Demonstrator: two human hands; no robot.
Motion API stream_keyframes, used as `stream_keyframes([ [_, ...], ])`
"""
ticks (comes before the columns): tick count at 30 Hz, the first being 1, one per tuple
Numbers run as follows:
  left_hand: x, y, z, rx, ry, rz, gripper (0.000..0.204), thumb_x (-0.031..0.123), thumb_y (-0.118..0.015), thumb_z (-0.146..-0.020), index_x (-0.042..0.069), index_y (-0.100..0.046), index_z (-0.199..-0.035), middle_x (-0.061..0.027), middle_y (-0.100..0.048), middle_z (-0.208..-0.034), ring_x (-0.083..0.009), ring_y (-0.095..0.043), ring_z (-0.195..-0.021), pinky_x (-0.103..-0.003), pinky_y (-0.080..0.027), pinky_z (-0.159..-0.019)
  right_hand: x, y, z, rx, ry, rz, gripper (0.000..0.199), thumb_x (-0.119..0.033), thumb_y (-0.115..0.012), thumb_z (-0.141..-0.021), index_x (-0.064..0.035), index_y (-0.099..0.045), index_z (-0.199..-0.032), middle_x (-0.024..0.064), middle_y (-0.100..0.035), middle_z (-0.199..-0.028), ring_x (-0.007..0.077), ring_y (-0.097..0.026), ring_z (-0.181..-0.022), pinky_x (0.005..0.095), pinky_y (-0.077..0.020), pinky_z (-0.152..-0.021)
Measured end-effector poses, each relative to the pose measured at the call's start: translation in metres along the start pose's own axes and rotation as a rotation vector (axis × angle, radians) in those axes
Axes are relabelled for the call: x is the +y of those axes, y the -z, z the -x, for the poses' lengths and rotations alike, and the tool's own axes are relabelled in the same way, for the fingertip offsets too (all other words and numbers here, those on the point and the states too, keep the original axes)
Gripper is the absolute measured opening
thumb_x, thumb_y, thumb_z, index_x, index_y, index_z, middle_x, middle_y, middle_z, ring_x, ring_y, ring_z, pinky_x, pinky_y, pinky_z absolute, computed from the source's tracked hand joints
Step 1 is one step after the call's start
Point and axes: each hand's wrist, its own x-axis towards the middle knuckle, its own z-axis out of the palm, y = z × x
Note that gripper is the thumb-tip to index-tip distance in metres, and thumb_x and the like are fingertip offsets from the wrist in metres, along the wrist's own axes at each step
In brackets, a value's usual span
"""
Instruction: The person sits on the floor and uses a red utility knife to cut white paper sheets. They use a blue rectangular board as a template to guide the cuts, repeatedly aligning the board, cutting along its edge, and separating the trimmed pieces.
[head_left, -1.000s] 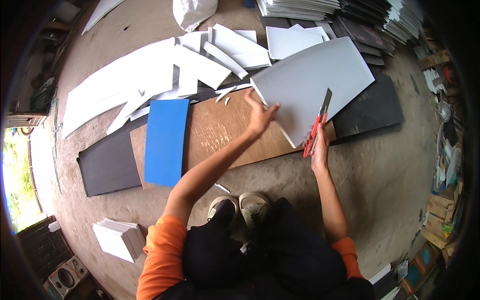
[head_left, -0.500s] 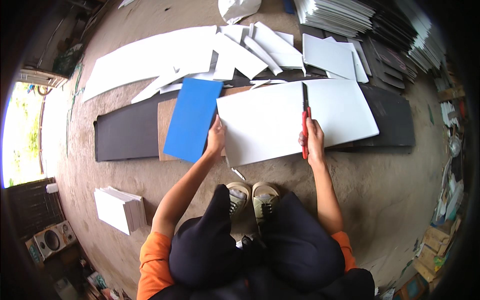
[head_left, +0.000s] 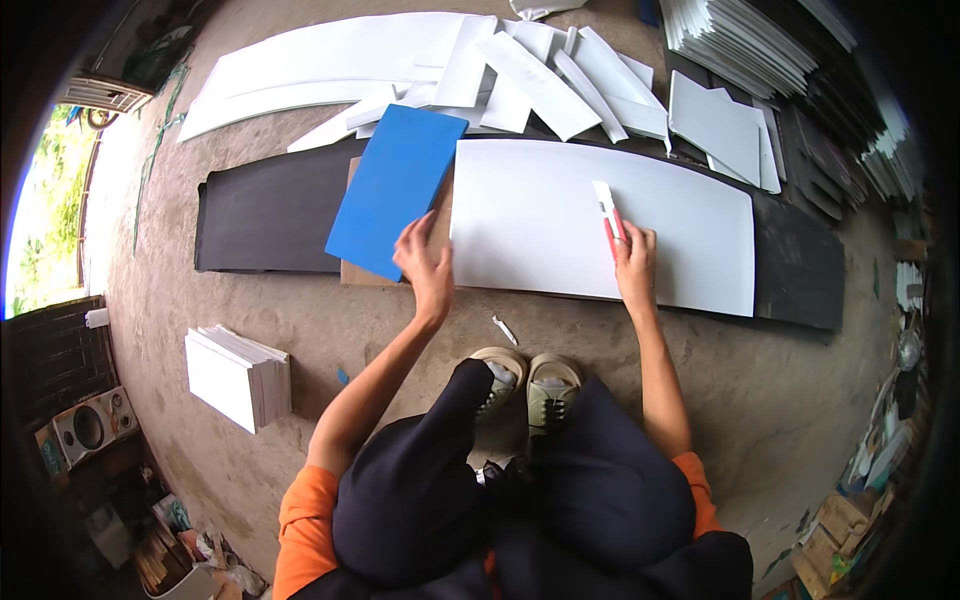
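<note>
My right hand [head_left: 636,265] is closed around a red utility knife [head_left: 612,232], its bright blade pointing away from me above a large white sheet [head_left: 600,225]. The white sheet lies on a long black board [head_left: 275,215]. At the sheet's left side, my left hand [head_left: 426,268] has its fingers apart and bent, at the lower right edge of a blue rectangular board [head_left: 395,185]. The blue board rests slantwise over a brown board [head_left: 440,200], which shows only in part. Whether the left fingertips press on the blue board is hard to make out.
Beyond the black board lie loose white strips and offcuts [head_left: 545,85] and a long white sheet [head_left: 320,65]. Stacked white sheets [head_left: 740,45] stand at the far right. A small white stack [head_left: 235,378] sits on the floor at left. A thin white scrap [head_left: 505,330] lies before my feet.
The white sheet, tilted up at my left hand before, now lies flat on the black board. My left hand has let go of it. The knife's blade has swung left, above the sheet.
</note>
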Motion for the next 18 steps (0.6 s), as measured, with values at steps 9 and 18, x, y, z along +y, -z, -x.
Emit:
stream_keyframes([
  [9, -0.08, 0.027, -0.007, 0.44, 0.744, 0.461, 0.055, 0.013, -0.062, -0.075, 0.0, -0.037, -0.122, -0.014, -0.04, -0.11, -0.0191, -0.043, -0.102, -0.032, -0.041, -0.084, -0.098, -0.06, -0.01, -0.082, 0.36, -0.019, 0.037, -0.003, -0.056, -0.078, -0.0047, -0.045, -0.113, 0.0179, -0.039, -0.109, 0.0345, -0.04, -0.105, 0.0428, -0.0365, -0.088],
  [18, -0.076, 0.054, -0.045, 0.142, 1.004, 0.825, 0.047, 0.015, -0.061, -0.077, 0.0, -0.044, -0.118, -0.0123, -0.049, -0.112, -0.0199, -0.044, -0.109, -0.037, -0.04, -0.087, -0.126, -0.115, 0.01, -0.186, 0.401, 0.294, 0.048, -0.016, -0.06, -0.077, -0.0157, -0.041, -0.121, 0.0098, -0.035, -0.118, 0.0312, -0.034, -0.109, 0.0498, -0.028, -0.09],
])
